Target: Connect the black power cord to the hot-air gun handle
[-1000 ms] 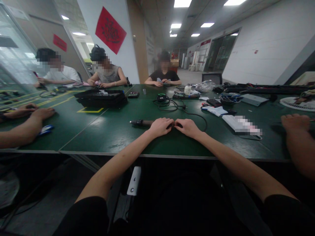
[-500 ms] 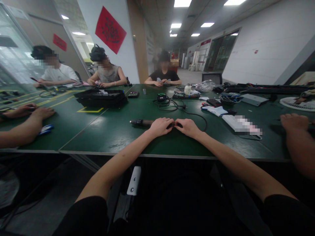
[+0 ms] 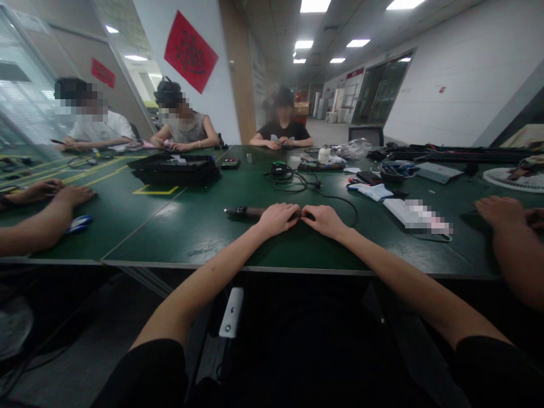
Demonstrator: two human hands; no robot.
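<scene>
A brown rod-shaped device with a black, metal-tipped end points left along the green table. My left hand is closed over its right-hand part, with the fingers curled down and hiding that part. Close against it, my right hand is also closed, thumb and fingers pinched together where the two hands meet. Whatever lies between the fingertips is too small and dark to make out. A black cable curves down behind my right hand from a coiled heap of cord.
A black tray stands at the back left. On the right are a white box, a blue-white cloth and a wire bundle. Co-workers' hands rest at the left and right; several people sit opposite.
My hands and the rod-shaped device hold nearly the same place, with only slight finger movement. At the right edge, a co-worker's hand has shifted a little to the left.
</scene>
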